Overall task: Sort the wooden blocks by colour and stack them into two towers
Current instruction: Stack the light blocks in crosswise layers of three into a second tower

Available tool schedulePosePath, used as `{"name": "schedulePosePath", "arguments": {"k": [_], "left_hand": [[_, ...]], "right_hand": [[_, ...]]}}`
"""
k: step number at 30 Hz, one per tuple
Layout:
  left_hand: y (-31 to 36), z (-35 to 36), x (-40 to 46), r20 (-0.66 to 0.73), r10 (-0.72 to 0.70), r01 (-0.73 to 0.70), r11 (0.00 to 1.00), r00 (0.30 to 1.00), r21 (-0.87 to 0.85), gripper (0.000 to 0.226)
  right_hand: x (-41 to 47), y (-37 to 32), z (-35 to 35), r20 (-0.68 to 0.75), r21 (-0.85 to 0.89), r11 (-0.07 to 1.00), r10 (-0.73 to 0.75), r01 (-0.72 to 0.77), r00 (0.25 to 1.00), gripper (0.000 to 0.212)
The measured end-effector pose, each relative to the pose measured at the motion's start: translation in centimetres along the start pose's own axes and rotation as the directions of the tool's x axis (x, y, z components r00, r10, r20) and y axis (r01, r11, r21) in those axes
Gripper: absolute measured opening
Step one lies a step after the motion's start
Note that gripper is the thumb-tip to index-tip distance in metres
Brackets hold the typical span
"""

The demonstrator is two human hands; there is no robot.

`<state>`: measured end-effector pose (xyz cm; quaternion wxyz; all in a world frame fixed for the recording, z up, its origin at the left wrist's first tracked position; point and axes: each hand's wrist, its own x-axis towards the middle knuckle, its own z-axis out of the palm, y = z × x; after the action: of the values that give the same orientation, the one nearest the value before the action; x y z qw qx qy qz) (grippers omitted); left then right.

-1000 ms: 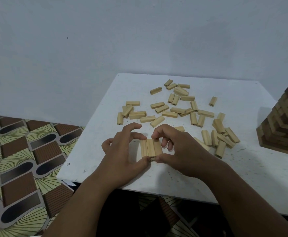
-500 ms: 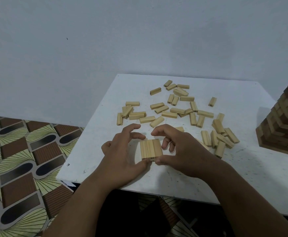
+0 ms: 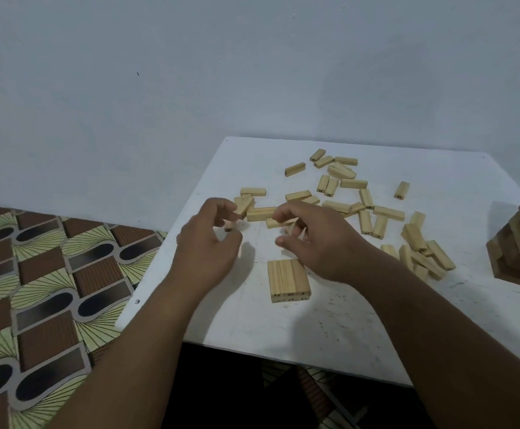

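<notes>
Three-block base (image 3: 288, 280) flat near the table's (image 3: 345, 329) front edge, long axes running away from me. Beyond it my left hand (image 3: 210, 246) and right hand (image 3: 317, 239), fingers loosely curled, grasping nothing. Loose blocks (image 3: 261, 213) just beyond my fingertips, left hand closest.

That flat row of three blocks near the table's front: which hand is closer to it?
Right. The right hand hovers just above the three-block row's far right corner, while the left hand sits farther off to its left.
</notes>
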<state>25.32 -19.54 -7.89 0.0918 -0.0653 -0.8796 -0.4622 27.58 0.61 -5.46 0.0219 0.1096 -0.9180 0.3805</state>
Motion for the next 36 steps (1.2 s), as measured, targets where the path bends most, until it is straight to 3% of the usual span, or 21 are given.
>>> {"name": "schedulePosePath", "arguments": {"k": [2,7,10,14,17,20,26,31,36], "left_hand": [[-0.8,0.2,1.9,-0.009,-0.031,0.032,0.995,0.999,0.100,0.026],[-1.2,1.1,4.5,0.050,-0.123,0.109,0.969,0.991,0.221,0.051],[-1.4,1.3,5.2,0.017,-0.082,0.076,0.966,0.996,0.247,0.042],[-2.1,0.2,5.4,0.024,-0.161,0.148,0.947,0.987,0.285,0.039],[-1.6,-0.9,4.1,0.006,-0.204,0.196,0.948,0.979,0.251,0.037],[0.2,-1.2,1.7,-0.004,-0.210,0.210,0.972,0.978,0.106,0.030],[4.5,1.0,-3.0,0.062,-0.089,0.097,0.987,0.994,-0.132,0.030],[7.6,3.3,-5.3,0.141,0.047,-0.029,0.992,0.989,-0.124,0.017],[9.9,6.3,-8.5,0.235,0.155,-0.148,0.988,0.960,-0.046,0.008]], "right_hand": [[1.9,0.0,0.6,-0.015,-0.052,0.999,0.005,-0.005,1.000,0.029],[6.2,0.2,2.2,-0.022,-0.233,0.972,0.030,-0.034,0.999,0.038],[7.9,0.6,3.3,-0.010,-0.319,0.944,0.084,-0.083,0.996,0.040],[9.0,0.7,3.6,-0.016,-0.323,0.944,0.064,-0.066,0.998,0.030],[8.7,0.4,3.0,-0.047,-0.304,0.951,0.050,-0.062,0.998,0.031],[7.2,-0.3,1.5,-0.096,-0.226,0.972,0.047,-0.068,0.994,0.027],[0.2,-0.4,-1.6,-0.201,-0.116,0.980,0.134,-0.159,0.970,0.036],[-7.0,0.2,-3.3,-0.180,-0.065,0.945,0.305,-0.321,0.935,0.033],[-12.4,2.2,-3.3,-0.227,-0.067,0.903,0.400,-0.424,0.888,0.012]]}}
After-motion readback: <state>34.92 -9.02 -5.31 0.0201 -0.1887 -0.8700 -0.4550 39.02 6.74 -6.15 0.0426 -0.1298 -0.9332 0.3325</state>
